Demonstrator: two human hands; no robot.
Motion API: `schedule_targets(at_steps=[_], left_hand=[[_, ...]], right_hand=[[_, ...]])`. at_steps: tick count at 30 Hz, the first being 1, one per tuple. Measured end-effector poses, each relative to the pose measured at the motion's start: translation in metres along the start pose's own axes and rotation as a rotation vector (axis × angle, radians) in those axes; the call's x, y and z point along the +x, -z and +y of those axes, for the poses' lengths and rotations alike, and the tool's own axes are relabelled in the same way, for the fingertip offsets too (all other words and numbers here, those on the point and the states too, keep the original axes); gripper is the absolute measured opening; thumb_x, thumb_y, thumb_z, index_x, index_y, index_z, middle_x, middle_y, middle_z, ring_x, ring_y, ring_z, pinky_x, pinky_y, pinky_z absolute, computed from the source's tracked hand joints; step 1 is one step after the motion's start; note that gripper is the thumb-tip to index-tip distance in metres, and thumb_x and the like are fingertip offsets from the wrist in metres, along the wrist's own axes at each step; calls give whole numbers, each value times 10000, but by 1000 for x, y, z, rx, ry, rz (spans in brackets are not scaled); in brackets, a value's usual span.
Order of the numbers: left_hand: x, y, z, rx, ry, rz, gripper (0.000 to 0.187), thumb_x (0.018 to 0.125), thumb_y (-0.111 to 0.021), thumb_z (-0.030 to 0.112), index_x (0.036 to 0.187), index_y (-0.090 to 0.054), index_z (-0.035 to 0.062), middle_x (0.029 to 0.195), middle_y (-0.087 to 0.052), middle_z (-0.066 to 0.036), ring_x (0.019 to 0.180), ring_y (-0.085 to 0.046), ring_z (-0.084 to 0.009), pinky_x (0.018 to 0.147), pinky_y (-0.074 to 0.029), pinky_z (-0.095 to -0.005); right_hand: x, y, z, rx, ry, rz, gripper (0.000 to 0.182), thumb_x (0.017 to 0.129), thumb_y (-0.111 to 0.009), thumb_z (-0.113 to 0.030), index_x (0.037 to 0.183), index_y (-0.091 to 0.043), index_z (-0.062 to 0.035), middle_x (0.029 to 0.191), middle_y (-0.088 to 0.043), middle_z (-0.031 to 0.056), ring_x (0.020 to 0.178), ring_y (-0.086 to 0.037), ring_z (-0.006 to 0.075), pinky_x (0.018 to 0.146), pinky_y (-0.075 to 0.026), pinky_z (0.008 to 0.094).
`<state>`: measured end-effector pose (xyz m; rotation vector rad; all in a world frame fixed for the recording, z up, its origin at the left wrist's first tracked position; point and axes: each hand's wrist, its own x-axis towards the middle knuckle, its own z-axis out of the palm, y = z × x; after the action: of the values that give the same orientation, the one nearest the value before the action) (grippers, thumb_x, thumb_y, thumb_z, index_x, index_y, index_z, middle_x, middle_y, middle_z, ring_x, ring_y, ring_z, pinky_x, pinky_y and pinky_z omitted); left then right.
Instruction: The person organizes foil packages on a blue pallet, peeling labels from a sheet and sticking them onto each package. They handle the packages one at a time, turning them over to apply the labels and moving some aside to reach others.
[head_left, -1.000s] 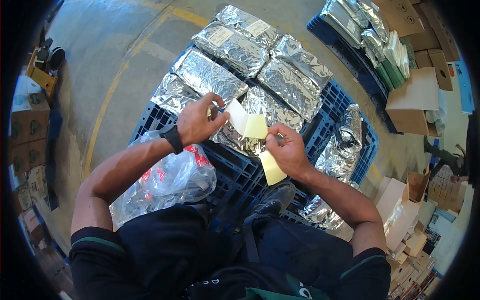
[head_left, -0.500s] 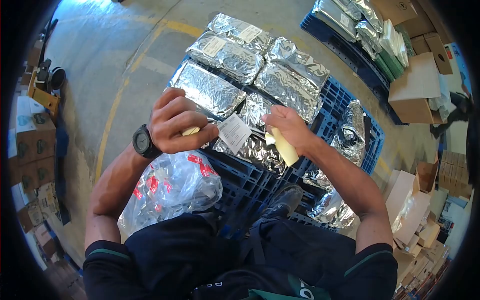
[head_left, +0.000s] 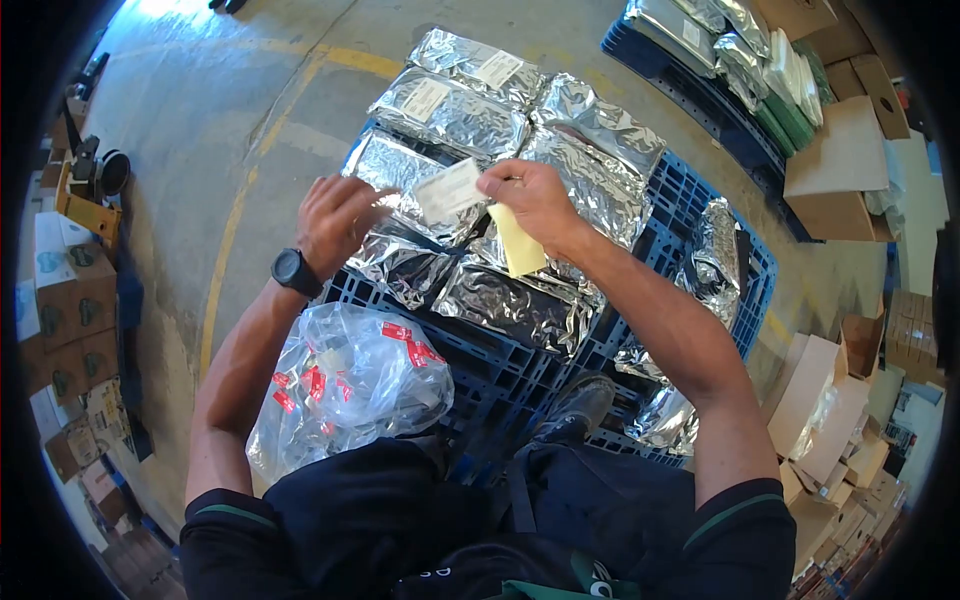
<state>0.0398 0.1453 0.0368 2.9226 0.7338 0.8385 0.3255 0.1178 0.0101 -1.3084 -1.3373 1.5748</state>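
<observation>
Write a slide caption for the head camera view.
Right hand holding a white label above silver foil packages on a blue plastic pallet.

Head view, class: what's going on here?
A person is handling a label over foil packs on a blue pallet. The right hand grips the label at one end, and a yellow strip hangs below that hand. The left hand is beside the label, its fingers too blurred to tell whether they hold anything. Two far packs bear white stickers. A clear bag lies at the near left.
</observation>
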Motion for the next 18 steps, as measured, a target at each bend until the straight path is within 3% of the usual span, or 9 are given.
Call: schedule_targets(at_steps=[3, 4, 6, 7, 9, 12, 15, 16, 18], left_hand=[[-8, -10, 10, -602, 983, -84, 237, 888, -683, 112, 1119, -689, 56, 996, -710, -78, 820, -639, -155, 683, -499, -323], [-6, -13, 17, -711, 997, -130, 265, 924, -665, 172, 1150, -674, 36, 1047, -714, -84, 855, -637, -129, 688, -501, -320], [5, -19, 41, -973, 1020, -148, 336, 954, -631, 279, 1163, -649, 17, 886, -677, -47, 618, -568, -70, 546, -480, -245], [7, -22, 46, -975, 1027, -145, 336, 954, -631, 279, 1163, -649, 17, 886, -677, -47, 618, -568, -70, 546, -480, -245], [10, -30, 48, -1058, 1364, -293, 385, 975, -596, 302, 1192, -627, -14, 919, -678, -66, 690, -575, -81, 596, -496, -261], [6, -45, 44, -1115, 1272, -38, 365, 979, -587, 291, 1138, -632, -35, 864, -676, -65, 726, -595, -96, 649, -505, -284], [2, -53, 27, -1037, 1179, 228, 364, 963, -595, 332, 1037, -659, -18, 815, -694, -112, 721, -654, -186, 689, -511, -347], [1, -49, 19, -1039, 1182, 229, 364, 963, -595, 332, 1037, -659, -18, 815, -694, -112, 721, -654, -186, 689, -511, -347], [2, -38, 0, -534, 768, -465, 409, 935, -604, 387, 952, -663, -18, 806, -697, -189, 765, -686, -303, 722, -513, -405]], right_hand=[[-5, -10, 3, 491, -200, 213, 262, 940, -663, -216, 1102, -688, -11, 857, -654, -1, 699, -570, 59, 565, -474, 232], [-11, -18, -2, 488, -206, 204, 262, 940, -663, -216, 1102, -688, -11, 857, -654, -1, 699, -570, 59, 565, -474, 232], [-28, -38, -9, 592, -279, 176, 336, 950, -658, -237, 1205, -654, -18, 828, -637, -14, 690, -565, 44, 571, -498, 228], [-33, -44, -5, 606, -305, 83, 390, 957, -652, -255, 1271, -620, -25, 832, -645, -7, 648, -568, 39, 564, -512, 229], [-37, -55, 7, 590, -299, 40, 389, 960, -646, -259, 1269, -620, -24, 822, -649, -2, 621, -569, 43, 544, -507, 232], [-37, -49, 16, 534, -282, -71, 356, 972, -623, -261, 1233, -644, -21, 793, -663, 12, 566, -574, 63, 497, -495, 244], [-33, -40, 16, 272, -359, 205, 317, 982, -594, -245, 1192, -671, -20, 773, -663, 22, 556, -575, 75, 482, -488, 245], [-29, -33, 16, 90, -197, 203, 344, 965, -612, -279, 1172, -675, -11, 800, -681, 47, 615, -605, 106, 555, -507, 276], [-18, -21, 17, -271, 123, 185, 409, 932, -648, -347, 1132, -683, 8, 854, -718, 97, 731, -666, 169, 700, -543, 338]])
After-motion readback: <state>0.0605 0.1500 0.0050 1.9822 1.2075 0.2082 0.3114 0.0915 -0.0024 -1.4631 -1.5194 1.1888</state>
